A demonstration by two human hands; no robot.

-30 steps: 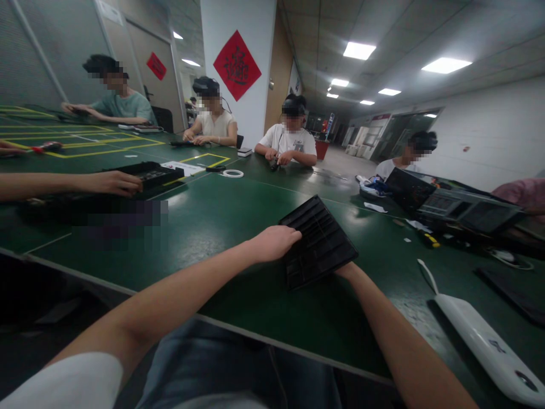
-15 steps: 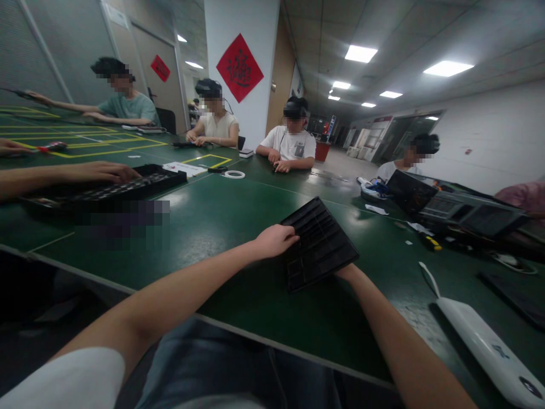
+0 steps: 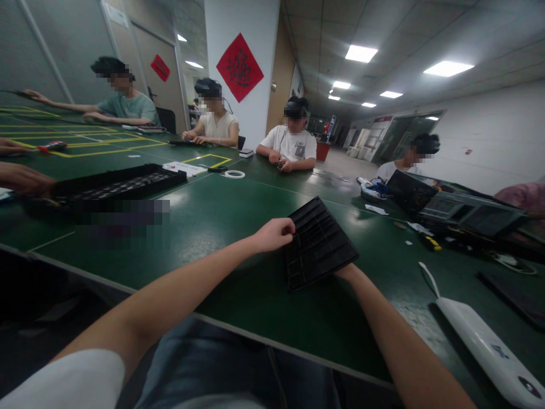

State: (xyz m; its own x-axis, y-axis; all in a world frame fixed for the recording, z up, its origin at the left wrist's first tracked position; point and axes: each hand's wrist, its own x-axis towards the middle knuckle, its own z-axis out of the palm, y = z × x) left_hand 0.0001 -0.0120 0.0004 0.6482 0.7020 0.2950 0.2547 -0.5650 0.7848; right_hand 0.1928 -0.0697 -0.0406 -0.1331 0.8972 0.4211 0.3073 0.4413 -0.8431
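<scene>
A black tray with several compartments (image 3: 321, 241) is held tilted above the green table (image 3: 238, 289). My right hand (image 3: 348, 271) supports it from the lower right edge, its fingers hidden behind the tray. At the tray's left edge, my left hand (image 3: 276, 234) has its fingers curled in a pinch; anything between the fingertips is too small to make out.
On the left lies a long black case (image 3: 123, 183) with another person's hand (image 3: 25, 179) at its end. A tape roll (image 3: 234, 174) sits farther back. A white device (image 3: 481, 341) and computer hardware (image 3: 472, 210) occupy the right side.
My left hand has shifted slightly left and up along the tray's edge. The other person's hand on the left has drawn back toward the case's near-left end. The tray stays put.
</scene>
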